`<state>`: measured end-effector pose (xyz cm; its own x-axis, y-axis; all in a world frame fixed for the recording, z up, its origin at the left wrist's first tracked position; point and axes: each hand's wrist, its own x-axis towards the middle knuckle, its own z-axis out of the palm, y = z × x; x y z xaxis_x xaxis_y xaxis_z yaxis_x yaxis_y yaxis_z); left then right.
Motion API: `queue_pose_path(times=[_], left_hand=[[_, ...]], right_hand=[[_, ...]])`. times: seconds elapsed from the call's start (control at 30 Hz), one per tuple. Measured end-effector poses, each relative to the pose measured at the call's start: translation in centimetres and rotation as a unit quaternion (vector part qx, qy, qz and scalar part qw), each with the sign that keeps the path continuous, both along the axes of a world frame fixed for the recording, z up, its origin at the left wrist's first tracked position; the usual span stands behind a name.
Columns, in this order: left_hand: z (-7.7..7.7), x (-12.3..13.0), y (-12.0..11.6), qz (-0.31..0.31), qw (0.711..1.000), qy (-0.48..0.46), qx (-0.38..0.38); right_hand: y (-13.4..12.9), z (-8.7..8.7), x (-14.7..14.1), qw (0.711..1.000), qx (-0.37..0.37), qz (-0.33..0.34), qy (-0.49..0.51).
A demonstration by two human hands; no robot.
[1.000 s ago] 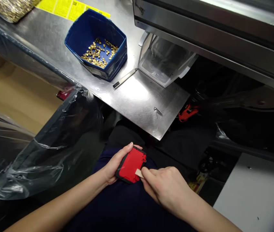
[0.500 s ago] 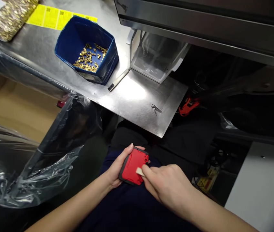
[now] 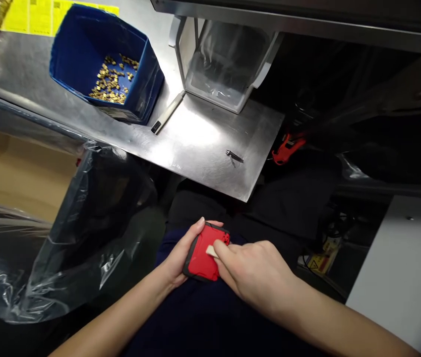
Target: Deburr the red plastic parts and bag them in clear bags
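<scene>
Over my lap, my left hand (image 3: 182,255) is closed around the left side of a flat red and black rectangular case (image 3: 202,263), thumb along its upper left edge. My right hand (image 3: 255,270) pinches a small off-white piece (image 3: 211,252) with a flat end, whose tip lies over the red face. Most of that piece is hidden inside my fingers, so its kind does not show. Small cut-out detail shows at the case's upper right corner; my right fingers cover part of the right edge.
On the metal table (image 3: 210,173) stand a blue bin (image 3: 150,84) with small brass parts and a clear plastic tray (image 3: 217,99). A pale-handled tool (image 3: 167,113) and a nail clipper (image 3: 234,156) lie there. Plastic sheeting (image 3: 72,258) hangs left; an orange-red tool (image 3: 288,148) is right.
My right hand has moved the off-white piece slightly up and left over the red face. The view has shifted, so the table and bin appear farther left and higher.
</scene>
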<state>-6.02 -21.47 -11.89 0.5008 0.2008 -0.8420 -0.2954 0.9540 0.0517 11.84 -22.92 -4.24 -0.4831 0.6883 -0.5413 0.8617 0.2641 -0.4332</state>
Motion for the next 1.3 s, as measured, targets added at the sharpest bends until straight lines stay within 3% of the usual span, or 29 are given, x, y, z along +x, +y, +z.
queue_pose_path(times=[0.43, 0.8, 0.97, 1.3], left_hand=[[-0.06, 0.24, -0.07, -0.03, 0.999, 0.03, 0.034], [0.44, 0.34, 0.28, -0.024, 0.999, 0.032, 0.005], [0.05, 0.17, 0.28, -0.024, 0.998, 0.05, 0.001], [-0.5, -0.25, 0.33, -0.009, 0.999, 0.031, -0.002]], right_hand=[[0.12, -0.06, 0.11, 1.0, -0.012, -0.014, -0.006], [0.12, 0.16, -0.09, 0.999, -0.024, 0.001, -0.024], [0.52, -0.14, 0.22, 0.998, -0.011, -0.023, -0.053], [0.83, -0.15, 0.52, 0.998, -0.053, -0.02, -0.028]])
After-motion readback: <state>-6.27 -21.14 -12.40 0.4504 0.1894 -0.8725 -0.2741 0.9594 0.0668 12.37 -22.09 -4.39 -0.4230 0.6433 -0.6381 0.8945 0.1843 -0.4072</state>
